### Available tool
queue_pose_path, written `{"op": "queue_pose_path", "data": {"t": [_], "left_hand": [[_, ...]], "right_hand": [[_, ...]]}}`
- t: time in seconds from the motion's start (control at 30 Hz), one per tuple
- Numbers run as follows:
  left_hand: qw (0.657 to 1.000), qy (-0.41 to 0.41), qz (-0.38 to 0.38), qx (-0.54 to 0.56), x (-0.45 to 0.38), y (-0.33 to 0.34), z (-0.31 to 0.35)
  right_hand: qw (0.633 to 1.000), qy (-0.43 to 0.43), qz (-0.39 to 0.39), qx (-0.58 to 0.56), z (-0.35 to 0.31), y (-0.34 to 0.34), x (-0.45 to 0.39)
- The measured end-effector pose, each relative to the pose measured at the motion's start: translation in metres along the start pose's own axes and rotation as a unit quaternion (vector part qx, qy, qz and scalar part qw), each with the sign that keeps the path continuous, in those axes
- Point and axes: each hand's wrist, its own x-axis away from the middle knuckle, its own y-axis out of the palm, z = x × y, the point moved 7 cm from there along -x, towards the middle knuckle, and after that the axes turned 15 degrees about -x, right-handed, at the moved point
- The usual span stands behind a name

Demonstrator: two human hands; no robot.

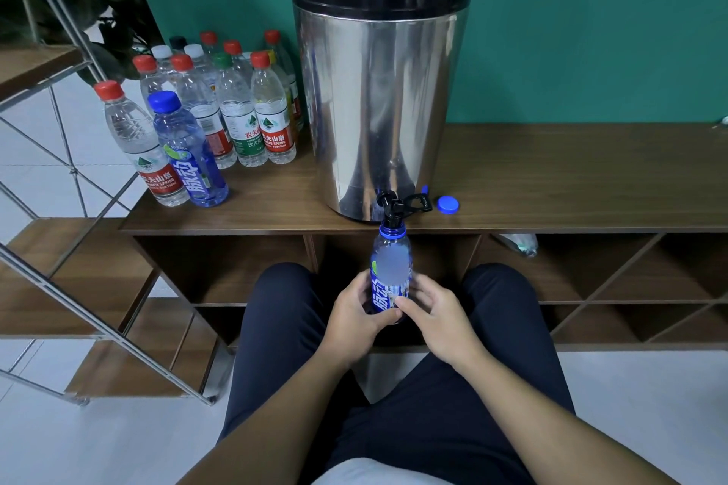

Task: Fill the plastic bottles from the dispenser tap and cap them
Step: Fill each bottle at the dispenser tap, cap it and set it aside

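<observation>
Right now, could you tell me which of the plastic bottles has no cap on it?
The blue bottle held under the dispenser tap by both hands; its neck is open, and a loose blue cap lies on the shelf. Every bottle standing left is capped.

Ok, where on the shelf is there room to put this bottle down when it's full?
The shelf top right of the steel dispenser is bare past the loose blue cap. A smaller bare strip runs along the front edge left of the dispenser. The back left is crowded with capped bottles.
</observation>
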Motion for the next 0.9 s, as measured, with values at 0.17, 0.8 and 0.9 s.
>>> {"op": "queue_pose_path", "data": {"t": [0.17, 0.8, 0.9], "left_hand": [[1.000, 0.002, -0.003, -0.004, -0.0014, 0.0008, -0.0021], [1.000, 0.004, -0.005, 0.001, 0.0001, 0.0001, 0.0009], [1.000, 0.006, -0.006, -0.001, 0.0003, 0.0001, 0.0009]], "right_hand": [[1.000, 0.000, 0.000, 0.001, -0.0004, 0.0000, 0.0005], [1.000, 0.005, 0.010, -0.007, 0.0005, -0.0009, 0.0019], [1.000, 0.004, 0.012, -0.001, 0.0018, -0.0014, 0.0014]]}}
